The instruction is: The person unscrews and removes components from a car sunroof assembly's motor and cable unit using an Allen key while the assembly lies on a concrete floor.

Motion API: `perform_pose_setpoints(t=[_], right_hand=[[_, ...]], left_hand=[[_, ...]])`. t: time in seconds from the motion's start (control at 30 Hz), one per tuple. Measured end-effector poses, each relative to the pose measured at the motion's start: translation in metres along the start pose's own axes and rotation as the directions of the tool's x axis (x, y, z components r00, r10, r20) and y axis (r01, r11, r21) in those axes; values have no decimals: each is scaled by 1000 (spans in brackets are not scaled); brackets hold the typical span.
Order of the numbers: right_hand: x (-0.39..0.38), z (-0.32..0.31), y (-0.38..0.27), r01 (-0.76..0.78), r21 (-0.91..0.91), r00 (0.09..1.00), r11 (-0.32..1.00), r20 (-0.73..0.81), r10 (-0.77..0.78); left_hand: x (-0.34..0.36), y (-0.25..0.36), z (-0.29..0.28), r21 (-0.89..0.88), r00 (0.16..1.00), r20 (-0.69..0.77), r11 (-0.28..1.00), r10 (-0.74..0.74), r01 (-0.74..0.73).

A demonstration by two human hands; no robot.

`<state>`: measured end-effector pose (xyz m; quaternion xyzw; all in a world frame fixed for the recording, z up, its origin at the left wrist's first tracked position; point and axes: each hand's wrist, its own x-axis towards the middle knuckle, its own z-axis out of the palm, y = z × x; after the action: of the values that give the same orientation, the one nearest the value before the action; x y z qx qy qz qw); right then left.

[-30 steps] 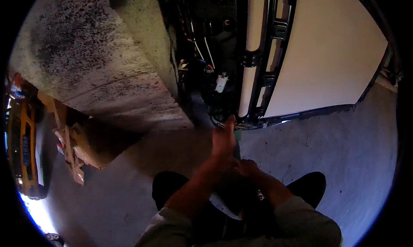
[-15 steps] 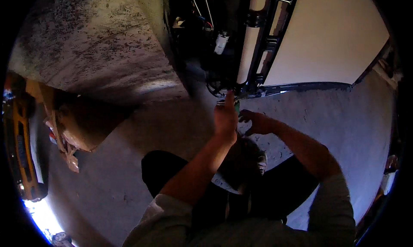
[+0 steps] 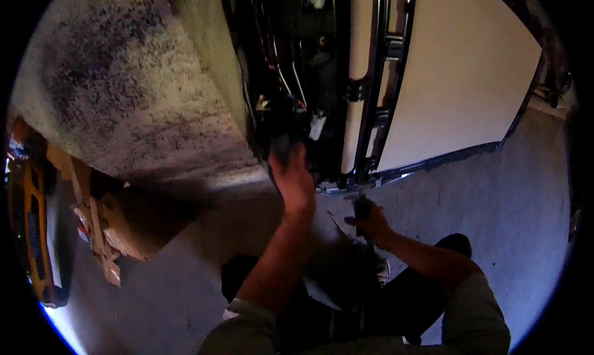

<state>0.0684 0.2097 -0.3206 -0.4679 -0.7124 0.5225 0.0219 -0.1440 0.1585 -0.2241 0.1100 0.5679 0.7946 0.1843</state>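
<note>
A tall black-framed unit [image 3: 365, 98] with a large cream panel [image 3: 464, 70] stands before me. Its dark open side [image 3: 297, 39] shows thin wires and a small white cylinder [image 3: 317, 126]. My left hand [image 3: 294, 182] reaches to the lower part of that side, fingers stretched and apart against a dark blocky part [image 3: 283, 146]; deep shadow hides the fingertips. Below the frame's bottom corner, my right hand [image 3: 374, 224] is closed around a dark-handled tool [image 3: 362, 208], whose kind is too dim to make out. A thin pale strip [image 3: 337, 222] shows beside it.
A large mottled, worn panel [image 3: 148, 89] slopes close on the left. Below it lie torn brown cardboard [image 3: 133, 228] and a yellow-and-black long object [image 3: 38, 225]. The grey concrete floor [image 3: 470, 194] spreads beneath, with my bent knees low in view.
My left hand has left the bottom corner and moved left and up into the dark side. My right hand has closed on the dark-handled tool. The view has shifted, so the unit sits lower.
</note>
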Motion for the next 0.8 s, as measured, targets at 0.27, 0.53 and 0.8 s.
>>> perform_pose_setpoints(t=[0.27,0.53,0.8], right_hand=[[-4,70,19,430,-415,833,802,526,-174],[11,96,59,326,-523,870,787,492,-34],[-2,125,110,261,-527,906,809,423,-16]], left_hand=[[91,46,1,-546,976,210,820,-67,174],[65,44,12,-513,985,174,855,17,75],[55,70,2,249,583,393,528,712,-812]])
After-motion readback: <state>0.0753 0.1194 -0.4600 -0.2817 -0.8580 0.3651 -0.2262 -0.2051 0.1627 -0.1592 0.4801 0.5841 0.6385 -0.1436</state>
